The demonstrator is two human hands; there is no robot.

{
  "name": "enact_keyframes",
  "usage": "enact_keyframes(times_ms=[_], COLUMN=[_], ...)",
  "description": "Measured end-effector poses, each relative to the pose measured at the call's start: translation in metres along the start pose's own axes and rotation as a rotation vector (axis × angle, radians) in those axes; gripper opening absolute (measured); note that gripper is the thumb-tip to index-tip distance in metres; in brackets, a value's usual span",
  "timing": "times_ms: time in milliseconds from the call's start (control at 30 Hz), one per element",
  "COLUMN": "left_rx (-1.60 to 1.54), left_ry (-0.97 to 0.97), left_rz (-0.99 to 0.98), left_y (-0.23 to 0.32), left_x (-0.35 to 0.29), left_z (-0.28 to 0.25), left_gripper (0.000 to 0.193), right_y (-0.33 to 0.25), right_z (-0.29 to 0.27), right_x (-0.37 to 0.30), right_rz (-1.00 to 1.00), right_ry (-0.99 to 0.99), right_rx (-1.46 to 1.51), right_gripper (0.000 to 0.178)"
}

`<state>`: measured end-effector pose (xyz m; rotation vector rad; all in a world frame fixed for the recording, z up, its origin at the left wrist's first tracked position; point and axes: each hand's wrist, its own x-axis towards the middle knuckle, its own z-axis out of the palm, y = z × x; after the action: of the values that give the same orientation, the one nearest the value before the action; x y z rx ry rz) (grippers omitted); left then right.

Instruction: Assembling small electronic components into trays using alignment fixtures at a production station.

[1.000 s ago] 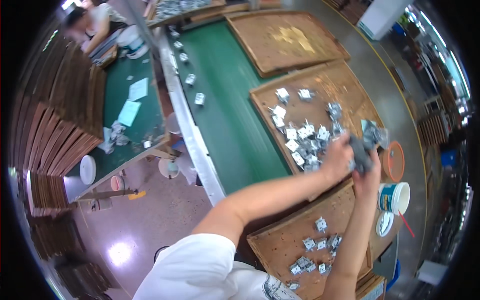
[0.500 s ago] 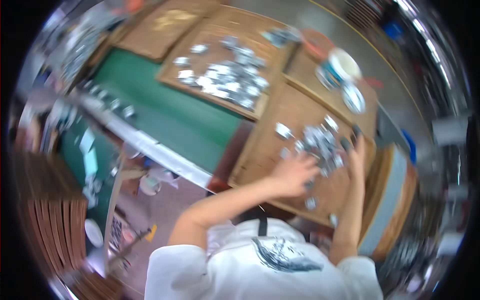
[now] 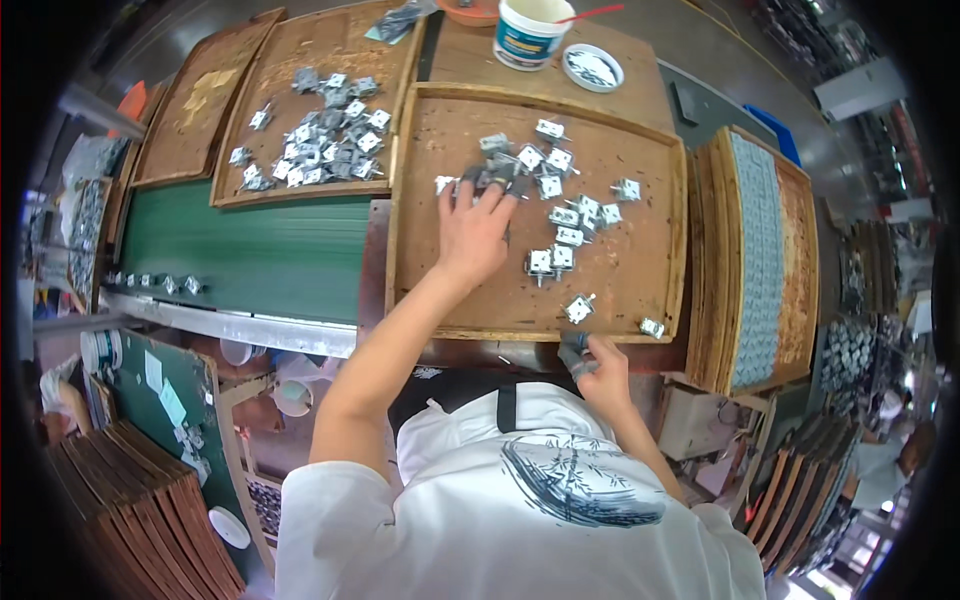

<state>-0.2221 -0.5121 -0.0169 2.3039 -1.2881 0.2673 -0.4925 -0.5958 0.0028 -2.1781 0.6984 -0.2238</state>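
Note:
My left hand reaches into a wooden tray, its fingers spread and in dark finger covers. The fingertips rest at the left side of a loose group of small silvery metal parts, touching some of them. My right hand is at the tray's front rim, its covered fingers curled together. What it holds, if anything, is hidden. Between the hands lie several more metal parts. One metal part sits just inside the rim near my right hand, and another metal part is in the near right corner.
On the left, a second wooden tray holds a heap of similar parts beside a green belt. Behind my tray stand a white bucket and a small dish of white contents. Stacked trays rise at the right.
The view has turned and become sharper. My left hand has shifted to the left side of the parts. My right hand has drawn back from beside the parts to the front rim.

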Motion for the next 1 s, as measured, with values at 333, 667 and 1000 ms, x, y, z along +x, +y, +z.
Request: enact_keyframes(times_ms=[333,667,1000], left_rx=[-0.330,-0.465,0.123], left_ry=[-0.181,-0.150,0.457], left_rz=[0.117,-0.061,-0.583], left_y=[0.062,0.060,-0.146], left_x=[-0.129,-0.132,-0.152], left_z=[0.003,0.010,-0.121], left_gripper=[0.043,0.043,0.039], right_y=[-0.001,0.025,-0.003], right_z=[-0.004,0.019,0.017], right_x=[0.095,0.092,0.103], right_rz=[-0.240,-0.496,-0.504], right_ry=[-0.249,0.008,-0.034], right_rx=[-0.358,-0.465,-0.437], right_gripper=[0.048,0.045,0.032])
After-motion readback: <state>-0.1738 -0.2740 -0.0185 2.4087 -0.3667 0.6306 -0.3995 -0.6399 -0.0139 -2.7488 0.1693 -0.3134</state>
